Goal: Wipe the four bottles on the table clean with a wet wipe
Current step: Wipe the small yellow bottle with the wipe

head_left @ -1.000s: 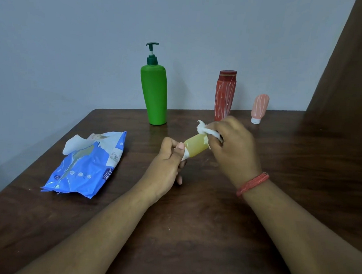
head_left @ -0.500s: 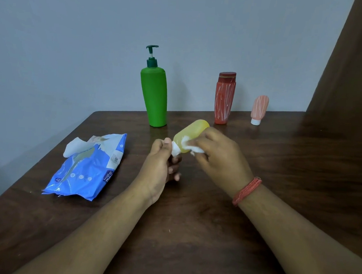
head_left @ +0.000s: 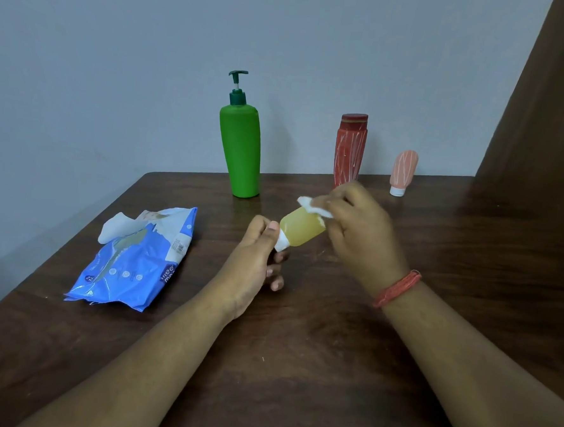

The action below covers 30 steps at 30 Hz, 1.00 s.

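left hand [head_left: 255, 244] pinches yellow bottle [head_left: 301, 227] by white cap, above counter [head_left: 331, 365]. right hand [head_left: 360, 228] clamps wipe [head_left: 311, 206] on far end, blurred, grip probably loose. bottle small, light, likely slick when wet; hold at cap, wipe body.

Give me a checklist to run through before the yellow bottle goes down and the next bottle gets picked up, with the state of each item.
1. Left hand pinches the yellow bottle at its white cap: ok.
2. Right hand holds the wet wipe against the bottle's far end: ok.
3. Yellow bottle wiped all round: cannot tell.
4. Green pump bottle, red bottle and pink bottle standing upright, within view: ok.
5. Bare table in front to set the bottle down: ok.
6. Wipe pack has a spare wipe poking out: ok.
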Each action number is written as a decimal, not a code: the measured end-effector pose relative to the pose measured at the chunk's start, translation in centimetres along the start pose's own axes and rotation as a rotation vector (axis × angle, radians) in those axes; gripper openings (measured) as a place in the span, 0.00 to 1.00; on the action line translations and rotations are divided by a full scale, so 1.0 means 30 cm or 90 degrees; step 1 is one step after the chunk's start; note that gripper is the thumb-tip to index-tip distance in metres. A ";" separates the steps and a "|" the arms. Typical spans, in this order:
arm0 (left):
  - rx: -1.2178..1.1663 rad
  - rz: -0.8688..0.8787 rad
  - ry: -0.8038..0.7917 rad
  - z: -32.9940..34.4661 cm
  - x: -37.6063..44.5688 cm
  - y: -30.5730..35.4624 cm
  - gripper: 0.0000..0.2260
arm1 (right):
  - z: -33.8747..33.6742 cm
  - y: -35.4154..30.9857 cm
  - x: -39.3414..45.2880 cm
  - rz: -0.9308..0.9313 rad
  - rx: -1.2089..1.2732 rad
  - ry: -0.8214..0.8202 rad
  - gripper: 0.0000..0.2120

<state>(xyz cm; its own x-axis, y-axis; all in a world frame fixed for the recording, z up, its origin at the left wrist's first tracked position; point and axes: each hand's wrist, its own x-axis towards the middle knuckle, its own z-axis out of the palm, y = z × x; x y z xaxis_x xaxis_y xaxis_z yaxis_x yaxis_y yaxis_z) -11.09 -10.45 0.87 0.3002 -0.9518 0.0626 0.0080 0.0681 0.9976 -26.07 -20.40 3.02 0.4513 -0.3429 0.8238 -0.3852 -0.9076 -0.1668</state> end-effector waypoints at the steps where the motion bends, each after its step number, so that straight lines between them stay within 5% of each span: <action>1: 0.048 0.010 0.014 -0.002 0.001 -0.003 0.11 | -0.001 -0.012 -0.003 -0.038 -0.017 -0.032 0.14; 6: 0.044 0.041 0.021 -0.011 0.003 -0.003 0.10 | -0.004 0.031 0.011 0.043 -0.038 -0.008 0.15; 10: -0.029 0.035 0.008 -0.014 0.002 0.005 0.10 | -0.015 0.051 0.012 0.180 0.069 0.067 0.12; 18: -0.166 -0.018 0.010 -0.019 -0.011 0.017 0.10 | 0.013 0.044 0.005 0.364 0.388 0.008 0.11; 24: -0.332 -0.067 0.006 0.022 -0.016 0.021 0.10 | 0.031 -0.017 0.001 0.401 0.561 0.044 0.09; 30: -0.382 -0.080 0.011 0.051 -0.017 0.023 0.16 | 0.079 -0.062 -0.039 0.332 0.445 -0.046 0.08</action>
<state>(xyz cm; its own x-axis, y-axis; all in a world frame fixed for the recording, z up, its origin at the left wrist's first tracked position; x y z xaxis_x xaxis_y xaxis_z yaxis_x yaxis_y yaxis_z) -12.69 -10.37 1.57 0.2779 -0.9587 -0.0601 0.5791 0.1173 0.8068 -23.96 -18.90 1.08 0.4140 -0.7486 0.5179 0.0139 -0.5637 -0.8259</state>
